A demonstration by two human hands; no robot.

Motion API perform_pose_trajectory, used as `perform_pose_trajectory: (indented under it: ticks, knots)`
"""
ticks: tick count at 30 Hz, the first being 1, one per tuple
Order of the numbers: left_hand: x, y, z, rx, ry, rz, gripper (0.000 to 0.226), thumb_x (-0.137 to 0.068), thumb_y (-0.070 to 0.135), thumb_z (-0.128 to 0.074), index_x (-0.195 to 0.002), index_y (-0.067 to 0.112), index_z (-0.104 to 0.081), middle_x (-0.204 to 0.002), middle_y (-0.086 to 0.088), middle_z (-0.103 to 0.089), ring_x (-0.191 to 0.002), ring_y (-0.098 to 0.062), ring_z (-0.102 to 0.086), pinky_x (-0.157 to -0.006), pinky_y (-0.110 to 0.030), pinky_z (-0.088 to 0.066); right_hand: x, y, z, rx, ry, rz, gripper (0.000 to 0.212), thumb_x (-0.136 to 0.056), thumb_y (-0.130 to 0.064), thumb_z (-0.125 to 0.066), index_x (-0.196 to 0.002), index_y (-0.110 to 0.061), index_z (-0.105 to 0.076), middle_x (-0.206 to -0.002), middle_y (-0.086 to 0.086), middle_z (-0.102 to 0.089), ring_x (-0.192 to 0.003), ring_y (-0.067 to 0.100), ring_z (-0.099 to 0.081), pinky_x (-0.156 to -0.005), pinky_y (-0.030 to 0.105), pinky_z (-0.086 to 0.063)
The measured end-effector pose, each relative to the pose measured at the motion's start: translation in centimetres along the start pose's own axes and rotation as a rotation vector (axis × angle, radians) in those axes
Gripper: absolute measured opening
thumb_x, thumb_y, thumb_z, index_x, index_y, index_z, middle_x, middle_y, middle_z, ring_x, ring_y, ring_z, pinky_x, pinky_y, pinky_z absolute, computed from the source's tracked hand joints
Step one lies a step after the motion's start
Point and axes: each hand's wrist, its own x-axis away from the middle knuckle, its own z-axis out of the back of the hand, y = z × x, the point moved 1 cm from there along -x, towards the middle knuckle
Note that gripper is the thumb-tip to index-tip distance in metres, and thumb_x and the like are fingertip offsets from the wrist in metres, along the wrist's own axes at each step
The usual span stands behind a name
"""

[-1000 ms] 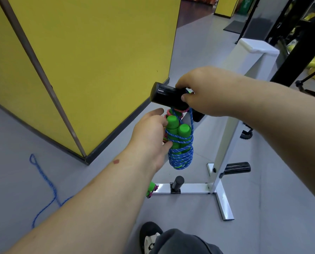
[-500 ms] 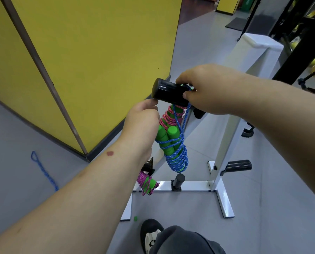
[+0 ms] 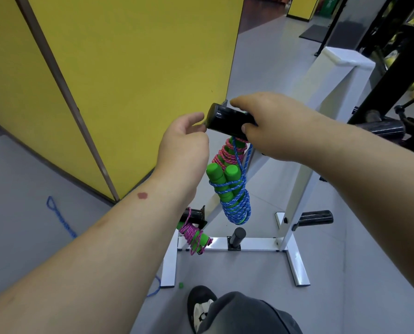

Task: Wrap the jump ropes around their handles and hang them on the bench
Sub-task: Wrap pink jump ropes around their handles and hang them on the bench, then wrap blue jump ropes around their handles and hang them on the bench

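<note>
A blue jump rope wound round its green handles [image 3: 233, 191] hangs by a loop from the black foam bar [image 3: 221, 119] of the white bench frame [image 3: 295, 189]. Behind it on the same bar hangs a pink-wound bundle [image 3: 226, 154]. My right hand [image 3: 273, 126] grips the bar where the loops sit, fingers over the top and thumb underneath. My left hand [image 3: 184, 143] hovers at the bar's free end, fingers loosely curled with nothing in them, thumb near the end cap.
Another pink-wound rope [image 3: 193, 235] hangs on a lower black peg at the left. A loose blue rope [image 3: 59, 218] lies on the grey floor by the yellow wall panel [image 3: 128, 80]. More pegs stick out of the frame base [image 3: 237, 243]. My shoe [image 3: 201, 307] is below.
My left hand has let go of the blue bundle and risen to the end of the bar. The bundle now hangs free from the bar. My right hand stays put.
</note>
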Motion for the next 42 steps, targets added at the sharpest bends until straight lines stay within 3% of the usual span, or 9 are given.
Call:
perform_pose_trajectory:
  ticks: [6,12,16,18,20,22,24,29,42]
  knots:
    - [0.9,1.2,1.3,-0.104,-0.014,-0.116,0.056,-0.097,0.001,-0.043,-0.141,0.031,-0.058,-0.129,0.01,-0.063,-0.092,0.008,-0.056,-0.057,-0.005,-0.043,0.6,-1.1,-1.0,-0.118,0.084,-0.015,0.044,-0.095,-0.009,-0.049,-0.139,-0.012,-0.046,-0.133,0.014,-0.055,-0.124,0.036,-0.049,-0.098,0.047,-0.045]
    - [2.0,1.0,3.7,-0.293,-0.031,-0.254,0.057,-0.101,0.006,-0.039,-0.149,0.034,-0.051,-0.142,0.011,-0.055,-0.102,0.01,-0.054,-0.074,-0.005,-0.041,2.1,-4.3,-3.4,-0.209,0.35,0.04,0.056,-0.096,-0.01,-0.05,-0.151,-0.005,-0.037,-0.144,0.011,-0.049,-0.136,0.031,-0.04,-0.11,0.037,-0.032]
    - [2.9,0.4,6.4,-0.545,-0.008,-0.382,0.053,-0.107,0.014,-0.038,-0.158,0.03,-0.039,-0.159,0.005,-0.043,-0.141,-0.005,-0.039,-0.103,-0.01,-0.027,2.9,-8.1,-5.4,-0.273,0.399,0.071,0.056,-0.096,-0.01,-0.048,-0.15,0.001,-0.035,-0.151,0.016,-0.043,-0.146,0.035,-0.032,-0.12,0.044,-0.027]
    - [3.5,0.0,8.1,-0.668,0.022,-0.452,0.054,-0.109,0.015,-0.038,-0.161,0.025,-0.034,-0.163,0.003,-0.038,-0.147,-0.007,-0.031,-0.105,-0.01,-0.02,3.4,-10.1,-6.1,-0.302,0.388,0.084,0.058,-0.097,-0.011,-0.046,-0.151,0.002,-0.032,-0.156,0.017,-0.038,-0.149,0.035,-0.027,-0.122,0.045,-0.024]
    - [4.1,-0.6,10.0,-0.78,0.065,-0.504,0.054,-0.109,0.016,-0.039,-0.162,0.02,-0.031,-0.163,-0.001,-0.037,-0.148,-0.014,-0.033,-0.111,-0.019,-0.025,3.9,-12.0,-6.8,-0.308,0.352,0.097,0.059,-0.098,-0.011,-0.045,-0.154,0.001,-0.027,-0.16,0.018,-0.031,-0.151,0.033,-0.023,-0.123,0.044,-0.021]
    - [4.8,-1.5,12.1,-0.882,0.109,-0.526,0.056,-0.107,0.015,-0.041,-0.162,0.017,-0.03,-0.162,-0.005,-0.038,-0.147,-0.024,-0.038,-0.119,-0.039,-0.035,4.6,-14.0,-7.5,-0.306,0.321,0.117,0.06,-0.099,-0.011,-0.045,-0.154,0.001,-0.025,-0.161,0.018,-0.028,-0.152,0.033,-0.022,-0.124,0.043,-0.019]
    - [5.8,-2.4,14.3,-0.962,0.157,-0.503,0.058,-0.105,0.015,-0.044,-0.161,0.015,-0.032,-0.161,-0.006,-0.039,-0.145,-0.03,-0.04,-0.114,-0.051,-0.039,5.3,-15.9,-8.5,-0.306,0.282,0.137,0.06,-0.1,-0.012,-0.045,-0.155,0.001,-0.024,-0.162,0.018,-0.027,-0.152,0.032,-0.021,-0.124,0.042,-0.018]
    - [9.2,-5.5,20.0,-1.094,0.214,-0.373,0.061,-0.104,0.016,-0.045,-0.162,0.019,-0.029,-0.164,-0.004,-0.036,-0.151,-0.033,-0.032,-0.115,-0.056,-0.036,7.4,-20.8,-10.9,-0.311,0.173,0.212,0.062,-0.101,-0.014,-0.044,-0.156,0.0,-0.019,-0.164,0.016,-0.022,-0.153,0.031,-0.018,-0.124,0.039,-0.015]
    - [11.2,-18.2,30.3,-1.247,0.164,-0.021,0.069,-0.101,0.019,-0.043,-0.165,0.02,-0.018,-0.167,-0.005,-0.03,-0.156,-0.035,-0.023,-0.123,-0.049,-0.027,9.2,-29.1,-23.3,-0.202,-0.172,0.263,0.069,-0.101,-0.025,-0.042,-0.159,-0.008,-0.009,-0.166,0.013,-0.015,-0.152,0.029,-0.018,-0.122,0.043,-0.02]
